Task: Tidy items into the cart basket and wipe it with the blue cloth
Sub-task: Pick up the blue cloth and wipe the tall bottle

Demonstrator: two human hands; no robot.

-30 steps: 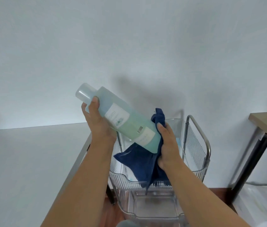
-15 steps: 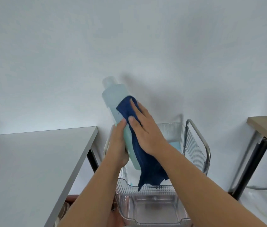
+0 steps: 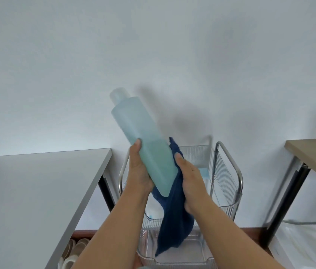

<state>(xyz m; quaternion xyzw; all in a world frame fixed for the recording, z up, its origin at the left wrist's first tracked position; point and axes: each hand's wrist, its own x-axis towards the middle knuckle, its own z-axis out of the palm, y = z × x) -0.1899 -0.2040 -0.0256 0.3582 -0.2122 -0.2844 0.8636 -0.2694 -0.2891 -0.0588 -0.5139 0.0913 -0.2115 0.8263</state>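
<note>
A tall pale blue-green bottle (image 3: 143,140) is held tilted in front of me, cap pointing up and left, above the cart. My left hand (image 3: 139,171) grips its lower body from the left. My right hand (image 3: 191,177) presses the dark blue cloth (image 3: 174,216) against the bottle's lower right side; the cloth hangs down over the clear cart basket (image 3: 225,167). A light blue item (image 3: 204,172) lies in that basket, mostly hidden by my right hand.
A grey table (image 3: 42,187) stands left of the cart and a wooden table (image 3: 314,156) with black legs to the right. A lower clear basket (image 3: 192,257) sits under the cloth. Pale slippers (image 3: 71,251) lie on the floor below the grey table. A white wall is close behind.
My right hand with the cloth has slid from the bottle's upper body down to its lower right side. The bottle has tipped a little further to the left.
</note>
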